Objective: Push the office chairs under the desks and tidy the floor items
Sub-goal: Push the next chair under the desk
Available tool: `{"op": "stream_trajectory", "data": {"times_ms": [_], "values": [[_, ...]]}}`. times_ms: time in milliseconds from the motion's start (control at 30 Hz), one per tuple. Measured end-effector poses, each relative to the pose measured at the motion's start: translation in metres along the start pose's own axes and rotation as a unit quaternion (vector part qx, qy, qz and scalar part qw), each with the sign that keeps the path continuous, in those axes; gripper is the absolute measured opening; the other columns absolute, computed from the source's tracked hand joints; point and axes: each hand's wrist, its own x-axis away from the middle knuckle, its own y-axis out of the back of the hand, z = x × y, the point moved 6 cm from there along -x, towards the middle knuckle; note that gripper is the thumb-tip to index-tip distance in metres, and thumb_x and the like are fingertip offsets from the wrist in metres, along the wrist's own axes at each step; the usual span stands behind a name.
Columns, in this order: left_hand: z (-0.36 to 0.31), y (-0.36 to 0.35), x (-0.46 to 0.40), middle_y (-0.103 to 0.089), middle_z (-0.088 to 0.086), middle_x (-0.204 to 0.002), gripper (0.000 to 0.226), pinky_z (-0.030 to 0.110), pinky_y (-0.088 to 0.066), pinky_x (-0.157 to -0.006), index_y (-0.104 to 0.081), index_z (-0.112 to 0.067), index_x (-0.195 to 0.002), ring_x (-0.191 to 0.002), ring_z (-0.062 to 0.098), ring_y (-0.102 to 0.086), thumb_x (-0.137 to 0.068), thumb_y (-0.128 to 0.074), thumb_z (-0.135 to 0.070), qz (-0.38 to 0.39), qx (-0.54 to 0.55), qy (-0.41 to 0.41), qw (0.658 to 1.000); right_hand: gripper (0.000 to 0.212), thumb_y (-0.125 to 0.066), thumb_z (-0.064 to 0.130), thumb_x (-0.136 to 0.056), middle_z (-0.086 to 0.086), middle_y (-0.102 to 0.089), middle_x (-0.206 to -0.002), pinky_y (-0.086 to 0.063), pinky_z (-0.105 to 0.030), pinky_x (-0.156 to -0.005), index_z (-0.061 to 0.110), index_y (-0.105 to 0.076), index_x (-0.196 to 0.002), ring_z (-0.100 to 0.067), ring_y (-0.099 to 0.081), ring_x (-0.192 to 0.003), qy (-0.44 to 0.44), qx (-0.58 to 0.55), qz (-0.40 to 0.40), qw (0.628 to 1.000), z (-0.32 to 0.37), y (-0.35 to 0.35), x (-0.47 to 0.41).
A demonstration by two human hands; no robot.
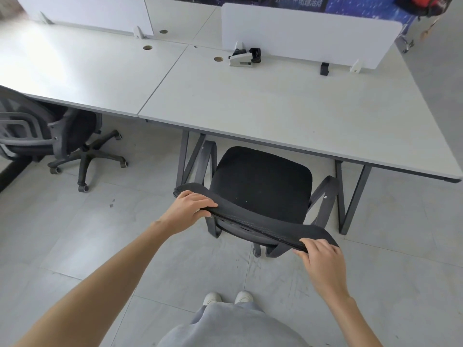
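left hand [188,209] grip closed on curved mesh backrest [253,222] | right hand [322,262] grip closed on same rim | black padded chair [260,186] seat front tucked under smooth white counter [275,106] | second chair [62,139] left, partly under

Both hands [190,209] [322,261] on black chair's backrest [255,221], seat partly under desk [275,106]
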Motion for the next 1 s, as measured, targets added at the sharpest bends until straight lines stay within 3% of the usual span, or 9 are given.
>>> {"op": "stream_trajectory", "data": {"times_ms": [233,367,433,500,567,733,1000], "values": [[-0.029,-0.010,-0.011,-0.064,-0.004,-0.119,0.026,0.031,-0.029,-0.102,-0.063,-0.024,-0.116,-0.114,0.016,-0.055,-0.092,-0.052,-0.023,0.003,0.010,-0.013,1.000,0.046,-0.041,0.043,-0.080,0.000,-0.073,-0.084,-0.052,-0.033,-0.067,0.009,-0.071,-0.088,-0.022,-0.069,-0.080,-0.007,0.004,-0.005,1.000,-0.030,0.009,0.012],[-0.066,-0.026,0.001,-0.070,-0.006,-0.106,0.032,0.027,-0.032,-0.090,-0.066,-0.023,-0.109,-0.102,0.016,-0.062,-0.091,-0.043,-0.037,-0.039,-0.014,-0.020,0.999,0.041,-0.050,0.039,-0.079,-0.004,-0.073,-0.094,-0.034,-0.030,-0.091,0.008,-0.070,-0.096,-0.025,-0.068,-0.088,-0.038,-0.031,0.018,0.999,-0.072,0.004,0.017],[-0.084,-0.037,0.009,-0.072,-0.009,-0.097,0.036,0.021,-0.032,-0.084,-0.068,-0.025,-0.103,-0.091,0.015,-0.066,-0.088,-0.038,-0.040,-0.055,-0.027,-0.014,0.998,0.029,-0.063,0.026,-0.079,-0.005,-0.071,-0.102,-0.027,-0.031,-0.099,0.009,-0.069,-0.102,-0.025,-0.066,-0.097,-0.062,-0.050,0.032,0.996,-0.095,0.003,0.021],[-0.096,-0.047,0.016,-0.072,-0.010,-0.092,0.033,0.019,-0.032,-0.081,-0.069,-0.024,-0.098,-0.085,0.013,-0.067,-0.087,-0.041,-0.039,-0.067,-0.034,-0.005,0.997,0.029,-0.071,0.011,-0.077,-0.006,-0.069,-0.109,-0.027,-0.034,-0.104,0.010,-0.068,-0.107,-0.025,-0.063,-0.106,-0.073,-0.065,0.049,0.994,-0.105,0.001,0.025],[-0.102,-0.052,0.018,-0.072,-0.010,-0.091,0.033,0.021,-0.031,-0.080,-0.069,-0.024,-0.098,-0.084,0.013,-0.067,-0.087,-0.042,-0.039,-0.076,-0.044,-0.003,0.996,0.033,-0.072,0.005,-0.076,-0.007,-0.068,-0.112,-0.032,-0.038,-0.103,0.009,-0.067,-0.108,-0.026,-0.061,-0.108,-0.082,-0.074,0.056,0.992,-0.107,0.002,0.025],[-0.092,-0.045,0.017,-0.071,-0.009,-0.093,0.047,0.022,-0.031,-0.081,-0.068,-0.024,-0.099,-0.085,0.013,-0.066,-0.094,-0.028,-0.048,-0.087,-0.031,-0.010,0.996,0.034,-0.078,0.011,-0.069,-0.006,-0.071,-0.104,-0.031,-0.026,-0.088,0.008,-0.069,-0.102,-0.027,-0.066,-0.096,-0.067,-0.085,0.032,0.994,-0.097,0.001,0.026],[-0.087,-0.043,0.017,-0.071,-0.009,-0.095,0.030,0.021,-0.030,-0.082,-0.068,-0.023,-0.100,-0.087,0.014,-0.066,-0.086,-0.045,-0.037,-0.077,-0.019,-0.006,0.997,0.031,-0.067,0.027,-0.073,-0.003,-0.072,-0.102,-0.032,-0.025,-0.085,0.011,-0.070,-0.100,-0.023,-0.067,-0.094,-0.064,-0.095,0.014,0.993,-0.093,0.003,0.026]]}}
